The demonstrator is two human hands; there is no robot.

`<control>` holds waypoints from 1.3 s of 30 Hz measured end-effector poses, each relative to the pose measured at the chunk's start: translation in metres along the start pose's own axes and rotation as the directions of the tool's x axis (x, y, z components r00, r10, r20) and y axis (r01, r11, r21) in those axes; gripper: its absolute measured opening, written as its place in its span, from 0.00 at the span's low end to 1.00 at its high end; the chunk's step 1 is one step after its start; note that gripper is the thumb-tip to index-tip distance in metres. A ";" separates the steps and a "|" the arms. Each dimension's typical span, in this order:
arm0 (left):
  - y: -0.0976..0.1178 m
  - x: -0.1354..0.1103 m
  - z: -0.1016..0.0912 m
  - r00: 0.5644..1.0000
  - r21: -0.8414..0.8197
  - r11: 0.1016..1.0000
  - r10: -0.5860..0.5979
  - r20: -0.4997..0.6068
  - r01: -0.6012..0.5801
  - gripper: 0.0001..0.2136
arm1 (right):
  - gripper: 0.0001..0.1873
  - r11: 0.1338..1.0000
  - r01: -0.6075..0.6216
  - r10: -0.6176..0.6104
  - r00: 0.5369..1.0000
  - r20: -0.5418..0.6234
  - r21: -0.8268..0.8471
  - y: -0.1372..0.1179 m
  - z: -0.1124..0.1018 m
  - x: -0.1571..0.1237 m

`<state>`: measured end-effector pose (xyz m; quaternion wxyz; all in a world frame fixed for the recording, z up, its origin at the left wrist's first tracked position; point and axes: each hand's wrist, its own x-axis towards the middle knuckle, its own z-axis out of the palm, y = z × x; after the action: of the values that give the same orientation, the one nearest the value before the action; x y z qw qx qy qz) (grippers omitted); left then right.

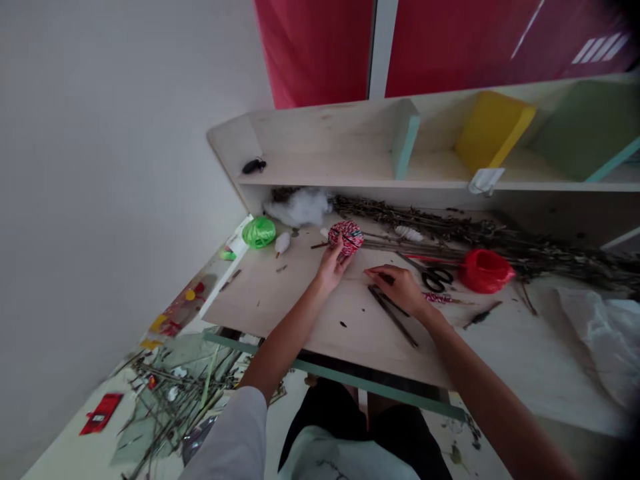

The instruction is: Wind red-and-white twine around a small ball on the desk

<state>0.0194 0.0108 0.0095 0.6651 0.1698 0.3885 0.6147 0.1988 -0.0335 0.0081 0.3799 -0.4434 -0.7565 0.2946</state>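
Note:
My left hand point(330, 268) is wrapped round a ball of red, white and dark yarn point(352, 235), held up over the desk top. To its right, my right hand point(401, 288) has thumb and fingertips pinched together; what they hold, if anything, is too small to make out. Just below the right hand lie short dark sticks point(398, 321). Black-handled scissors point(436, 277) rest beyond its wrist, beside a roll of red plastic twine point(485, 270). A small stick wrapped in red and white yarn point(437, 298) lies close to that forearm.
A bundle of dry twigs point(415, 223) runs along the back under a shelf point(325, 172). White stuffing point(303, 207), green twine point(259, 232) and a white wrapped piece point(283, 243) sit at left. A clear plastic bag point(600, 333) lies right. Twigs point(175, 400) litter the floor.

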 end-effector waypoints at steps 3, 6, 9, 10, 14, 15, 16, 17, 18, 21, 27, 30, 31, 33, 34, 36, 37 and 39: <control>0.000 -0.003 0.002 1.000 0.118 0.993 -0.017 0.019 0.014 0.15 | 0.18 1.000 -0.002 0.002 1.000 -0.008 0.008 -0.002 0.000 0.000; -0.001 -0.009 0.007 0.998 0.258 0.965 0.021 0.056 -0.034 0.18 | 0.18 0.997 -0.038 0.042 0.998 -0.054 0.066 -0.004 -0.002 0.000; -0.005 -0.016 0.011 0.988 0.374 0.917 0.100 0.116 -0.137 0.20 | 0.20 0.982 -0.085 0.101 0.991 -0.088 0.169 -0.006 -0.006 0.002; -0.006 -0.018 0.012 0.982 0.407 0.896 0.130 0.138 -0.176 0.21 | 0.20 0.973 -0.101 0.122 0.988 -0.090 0.206 -0.007 -0.008 0.003; -0.010 -0.018 0.012 0.948 0.516 0.800 0.214 0.234 -0.308 0.23 | 0.23 0.928 -0.149 0.190 0.978 -0.090 0.341 -0.006 -0.013 0.006; -0.011 -0.017 0.012 0.941 0.533 0.781 0.215 0.260 -0.325 0.23 | 0.23 0.912 -0.151 0.199 0.976 -0.089 0.382 -0.006 -0.014 0.007; -0.011 -0.016 0.011 0.936 0.544 0.769 0.208 0.284 -0.336 0.23 | 0.23 0.891 -0.152 0.207 0.975 -0.085 0.429 -0.005 -0.015 0.007; -0.011 -0.015 0.010 0.932 0.552 0.760 0.202 0.301 -0.343 0.22 | 0.22 0.865 -0.153 0.215 0.974 -0.077 0.479 -0.004 -0.016 0.008; -0.012 -0.014 0.009 0.929 0.558 0.753 0.198 0.313 -0.349 0.22 | 0.22 0.834 -0.157 0.227 0.972 -0.068 0.530 -0.003 -0.017 0.009; -0.013 -0.013 0.007 0.918 0.575 0.734 0.173 0.357 -0.362 0.24 | 0.21 0.724 -0.191 0.282 0.959 -0.032 0.662 -0.003 -0.019 0.010; -0.013 -0.017 0.006 0.891 0.629 0.679 0.082 0.446 -0.378 0.25 | 0.17 0.544 -0.251 0.389 0.921 0.024 0.801 -0.004 -0.026 0.012; -0.012 -0.019 0.007 0.878 0.650 0.651 0.056 0.474 -0.393 0.25 | 0.18 0.456 -0.253 0.441 0.897 0.030 0.853 -0.001 -0.031 0.013; -0.012 -0.020 0.008 0.874 0.652 0.648 0.044 0.484 -0.394 0.25 | 0.19 0.431 -0.245 0.457 0.889 0.024 0.868 0.000 -0.032 0.013; -0.011 -0.022 0.010 0.868 0.649 0.655 0.020 0.496 -0.387 0.26 | 0.19 0.387 -0.234 0.484 0.875 0.019 0.892 0.003 -0.034 0.014; -0.011 -0.024 0.010 0.868 0.648 0.662 0.009 0.497 -0.378 0.26 | 0.19 0.371 -0.231 0.494 0.869 0.019 0.899 0.005 -0.035 0.014; -0.010 -0.026 0.012 0.868 0.645 0.675 -0.013 0.497 -0.359 0.26 | 0.19 0.359 -0.235 0.501 0.865 0.026 0.903 0.007 -0.035 0.014; -0.009 -0.026 0.013 0.867 0.645 0.678 -0.023 0.498 -0.353 0.26 | 0.19 0.357 -0.241 0.503 0.863 0.032 0.903 0.007 -0.034 0.014; -0.008 -0.027 0.013 0.866 0.650 0.676 -0.036 0.499 -0.346 0.26 | 0.19 0.350 -0.253 0.508 0.860 0.044 0.902 0.006 -0.033 0.015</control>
<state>0.0363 -0.0132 0.0203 0.5609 0.5947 0.4073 0.4072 0.2247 -0.0141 0.0255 0.5630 -0.3762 -0.3111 0.6669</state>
